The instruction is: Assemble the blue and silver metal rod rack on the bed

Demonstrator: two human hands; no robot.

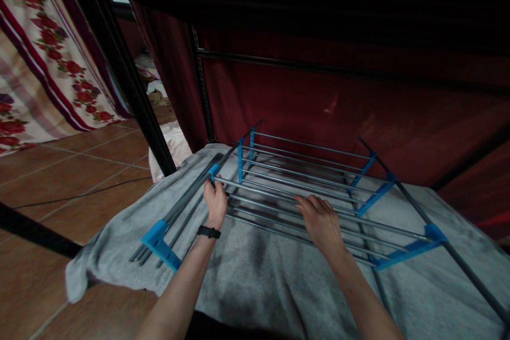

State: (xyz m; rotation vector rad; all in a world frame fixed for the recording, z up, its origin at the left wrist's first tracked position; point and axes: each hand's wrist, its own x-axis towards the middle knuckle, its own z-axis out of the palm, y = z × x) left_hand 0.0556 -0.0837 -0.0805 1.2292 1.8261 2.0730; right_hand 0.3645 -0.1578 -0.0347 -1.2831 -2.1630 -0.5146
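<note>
A rack of grey metal tubes (271, 192) with blue plastic connectors lies on a grey blanket. At its near left corner, my left hand (215, 203) grips the end of the front tube by a blue connector (213, 170); a dark band circles that wrist. My right hand (319, 221) has its fingers curled over the front tube near the middle. Another blue connector (436, 234) joins the tubes to a long side pole on the right. To the left, one more blue connector (161, 244) sits across several tubes lying side by side.
A dark metal frame surrounds the blanket (255, 287), with a black post (131, 85) at left and a dark beam overhead. Dark red cloth (303, 101) hangs behind. Beyond the post are a tiled floor (79, 180), a thin cable and a flowered cloth (48, 53).
</note>
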